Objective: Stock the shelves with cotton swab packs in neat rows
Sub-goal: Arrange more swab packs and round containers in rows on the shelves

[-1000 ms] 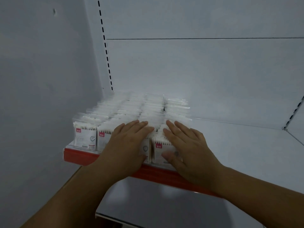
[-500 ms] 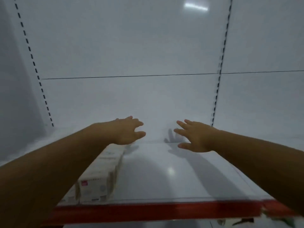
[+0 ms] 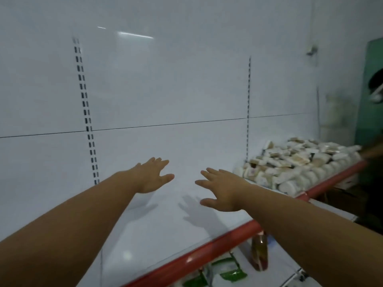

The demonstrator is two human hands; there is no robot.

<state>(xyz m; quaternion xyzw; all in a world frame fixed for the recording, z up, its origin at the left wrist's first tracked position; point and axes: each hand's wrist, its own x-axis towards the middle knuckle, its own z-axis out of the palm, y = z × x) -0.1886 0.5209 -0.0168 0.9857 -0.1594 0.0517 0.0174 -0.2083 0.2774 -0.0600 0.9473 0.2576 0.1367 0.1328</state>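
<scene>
Left hand (image 3: 153, 177) and right hand (image 3: 222, 190) spread, empty, hovering above the shelf (image 3: 207, 253); probably reaching next for the heap of white packs (image 3: 300, 162), gathering few, edges squared.

The left forearm (image 3: 83, 214) and the right forearm (image 3: 300, 220) are bare along all their visible length, smooth and rounded. The left grip (image 3: 152, 177) and the right grip (image 3: 221, 189) are bare too, their fingers slightly blurred.

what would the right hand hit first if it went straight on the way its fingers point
Probably the white back wall; the right hand has only bare shelf ahead, though depth is unclear.
</scene>
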